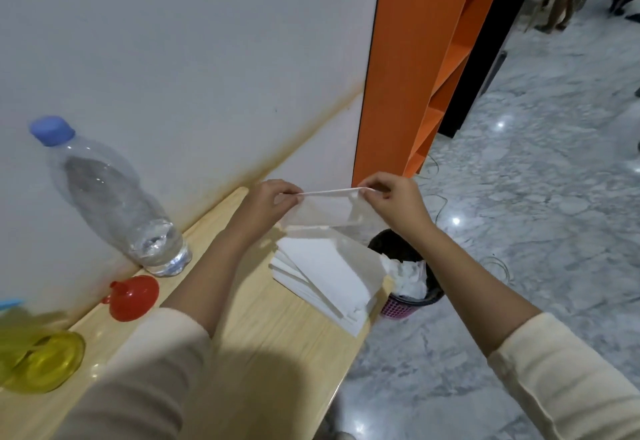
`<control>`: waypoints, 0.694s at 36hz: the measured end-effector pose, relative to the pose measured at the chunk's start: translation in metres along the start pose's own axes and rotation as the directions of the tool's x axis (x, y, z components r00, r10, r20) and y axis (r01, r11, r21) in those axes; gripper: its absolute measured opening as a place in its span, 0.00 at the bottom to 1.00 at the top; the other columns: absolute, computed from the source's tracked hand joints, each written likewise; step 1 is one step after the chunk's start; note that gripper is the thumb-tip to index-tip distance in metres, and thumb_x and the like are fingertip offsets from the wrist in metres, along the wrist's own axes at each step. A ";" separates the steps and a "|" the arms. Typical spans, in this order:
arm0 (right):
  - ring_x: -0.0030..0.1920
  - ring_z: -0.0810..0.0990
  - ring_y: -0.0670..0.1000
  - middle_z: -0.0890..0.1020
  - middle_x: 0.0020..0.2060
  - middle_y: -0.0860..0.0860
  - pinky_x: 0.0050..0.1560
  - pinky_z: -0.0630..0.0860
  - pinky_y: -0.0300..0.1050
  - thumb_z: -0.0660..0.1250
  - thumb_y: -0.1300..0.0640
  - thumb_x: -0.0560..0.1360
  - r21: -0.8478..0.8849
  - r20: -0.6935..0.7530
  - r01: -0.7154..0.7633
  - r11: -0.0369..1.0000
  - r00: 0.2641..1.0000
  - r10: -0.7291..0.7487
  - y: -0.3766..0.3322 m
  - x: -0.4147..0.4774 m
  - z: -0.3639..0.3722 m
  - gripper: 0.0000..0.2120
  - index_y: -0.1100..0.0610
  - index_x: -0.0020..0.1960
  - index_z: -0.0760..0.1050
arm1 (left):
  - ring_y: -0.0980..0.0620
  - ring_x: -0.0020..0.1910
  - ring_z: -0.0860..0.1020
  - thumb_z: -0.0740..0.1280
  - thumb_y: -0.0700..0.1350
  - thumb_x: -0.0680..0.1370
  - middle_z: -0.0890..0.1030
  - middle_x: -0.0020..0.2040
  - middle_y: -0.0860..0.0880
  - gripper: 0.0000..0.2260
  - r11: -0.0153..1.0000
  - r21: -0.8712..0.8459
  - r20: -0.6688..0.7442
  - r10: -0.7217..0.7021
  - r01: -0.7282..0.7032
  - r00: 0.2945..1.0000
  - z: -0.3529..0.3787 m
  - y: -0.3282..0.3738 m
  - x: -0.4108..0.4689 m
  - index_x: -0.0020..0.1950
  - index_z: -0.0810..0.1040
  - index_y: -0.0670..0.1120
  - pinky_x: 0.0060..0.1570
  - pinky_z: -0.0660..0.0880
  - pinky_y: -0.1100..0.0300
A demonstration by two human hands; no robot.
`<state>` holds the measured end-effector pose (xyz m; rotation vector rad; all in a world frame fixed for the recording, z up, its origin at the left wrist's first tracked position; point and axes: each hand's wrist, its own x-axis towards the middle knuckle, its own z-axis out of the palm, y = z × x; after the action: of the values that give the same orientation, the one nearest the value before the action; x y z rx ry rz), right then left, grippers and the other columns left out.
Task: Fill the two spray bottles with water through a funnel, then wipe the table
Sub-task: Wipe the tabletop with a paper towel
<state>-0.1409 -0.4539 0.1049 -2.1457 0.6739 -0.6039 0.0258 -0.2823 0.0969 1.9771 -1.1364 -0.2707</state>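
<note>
My left hand (273,198) and my right hand (391,197) pinch the two top corners of one white tissue sheet (325,209), stretched between them above a stack of white tissues (329,276) at the table's far right end. A clear water bottle with a blue cap (110,197), nearly empty, stands against the wall. A red funnel (133,297) lies on its side below it. A yellow spray bottle (38,360) shows at the left edge, partly cut off, with a blue part above it.
The light wooden table (263,353) runs along a white wall. A pink waste basket with a black liner (412,287), holding crumpled tissues, stands on the marble floor just past the table's right end. An orange panel (415,58) rises behind it.
</note>
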 end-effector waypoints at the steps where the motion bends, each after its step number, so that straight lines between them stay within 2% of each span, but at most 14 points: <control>1: 0.42 0.78 0.41 0.83 0.40 0.47 0.41 0.72 0.33 0.67 0.59 0.73 0.000 -0.024 0.022 1.000 0.999 -0.022 -0.009 0.007 -0.004 0.05 0.54 0.44 0.82 | 0.57 0.49 0.77 0.68 0.43 0.76 0.82 0.46 0.53 0.05 1.000 -0.012 -0.031 0.001 -0.001 1.000 -0.008 0.008 0.004 0.49 0.83 0.45 0.49 0.70 0.69; 3: 0.39 0.77 0.34 0.81 0.38 0.44 0.38 0.68 0.27 0.67 0.60 0.73 0.010 -0.060 0.070 0.998 0.996 -0.069 -0.028 0.020 -0.012 0.05 0.54 0.44 0.82 | 0.57 0.48 0.78 0.68 0.42 0.76 0.82 0.45 0.53 0.05 1.000 -0.002 -0.084 0.021 -0.021 0.996 -0.025 0.022 0.011 0.49 0.83 0.44 0.47 0.69 0.73; 5: 0.39 0.76 0.31 0.80 0.37 0.43 0.38 0.68 0.26 0.67 0.60 0.74 0.042 -0.093 0.113 0.993 0.990 -0.109 -0.046 0.029 -0.019 0.05 0.56 0.44 0.82 | 0.57 0.48 0.78 0.69 0.43 0.76 0.82 0.45 0.53 0.05 0.999 0.013 -0.128 0.041 -0.040 0.991 -0.043 0.034 0.013 0.49 0.83 0.44 0.48 0.70 0.72; 7: 0.41 0.77 0.34 0.80 0.38 0.43 0.41 0.70 0.29 0.67 0.60 0.74 0.065 -0.097 0.161 0.985 0.983 -0.154 -0.062 0.035 -0.020 0.05 0.56 0.45 0.82 | 0.58 0.48 0.78 0.69 0.44 0.76 0.82 0.46 0.53 0.05 0.999 0.026 -0.174 0.046 -0.042 0.984 -0.061 0.042 0.009 0.49 0.83 0.45 0.50 0.71 0.68; 10: 0.42 0.77 0.36 0.81 0.39 0.43 0.41 0.71 0.30 0.68 0.59 0.74 0.110 -0.048 0.209 0.972 0.978 -0.205 -0.078 0.037 -0.008 0.04 0.55 0.45 0.82 | 0.60 0.48 0.78 0.69 0.45 0.76 0.82 0.44 0.56 0.05 0.998 0.061 -0.232 0.041 -0.027 0.972 -0.081 0.044 -0.010 0.49 0.83 0.46 0.51 0.71 0.68; 13: 0.40 0.77 0.33 0.80 0.37 0.41 0.40 0.69 0.27 0.69 0.60 0.73 0.142 0.029 0.233 0.962 0.970 -0.240 -0.086 0.030 0.019 0.04 0.52 0.43 0.81 | 0.58 0.48 0.79 0.69 0.45 0.76 0.82 0.45 0.55 0.06 0.994 0.101 -0.275 -0.008 0.037 0.961 -0.092 0.032 -0.043 0.49 0.83 0.45 0.52 0.72 0.66; 15: 0.39 0.76 0.30 0.81 0.37 0.42 0.39 0.68 0.25 0.70 0.60 0.72 0.170 0.094 0.230 0.958 0.964 -0.248 -0.086 0.021 0.041 0.04 0.53 0.43 0.82 | 0.57 0.48 0.79 0.69 0.45 0.76 0.82 0.46 0.53 0.06 0.988 0.115 -0.308 -0.059 0.099 0.949 -0.094 0.019 -0.068 0.50 0.83 0.45 0.52 0.72 0.63; 18: 0.40 0.76 0.30 0.82 0.39 0.44 0.41 0.67 0.22 0.70 0.59 0.72 0.193 0.203 0.202 0.960 0.949 -0.241 -0.081 0.005 0.072 0.04 0.54 0.45 0.83 | 0.58 0.47 0.78 0.69 0.43 0.76 0.82 0.45 0.53 0.05 0.978 0.113 -0.333 -0.129 0.176 0.934 -0.089 0.001 -0.109 0.49 0.83 0.44 0.50 0.71 0.66; 21: 0.42 0.77 0.33 0.83 0.39 0.44 0.44 0.67 0.21 0.71 0.59 0.72 0.180 0.334 0.192 0.965 0.910 -0.244 -0.072 -0.017 0.107 0.04 0.54 0.45 0.84 | 0.59 0.47 0.77 0.69 0.42 0.76 0.81 0.44 0.54 0.05 0.953 0.135 -0.346 -0.210 0.270 0.915 -0.074 -0.023 -0.156 0.49 0.83 0.44 0.49 0.70 0.68; 25: 0.46 0.78 0.40 0.84 0.43 0.45 0.45 0.67 0.22 0.70 0.58 0.73 0.136 0.493 0.192 0.972 0.838 -0.234 -0.050 -0.048 0.147 0.04 0.54 0.45 0.83 | 0.55 0.49 0.77 0.68 0.41 0.77 0.82 0.47 0.51 0.06 0.905 0.145 -0.329 -0.338 0.401 0.882 -0.046 -0.054 -0.215 0.51 0.83 0.42 0.52 0.71 0.60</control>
<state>-0.0737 -0.3158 0.0514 -2.1864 0.1165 -0.1505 -0.0382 -0.0716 0.0429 2.3268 -0.6049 -0.0442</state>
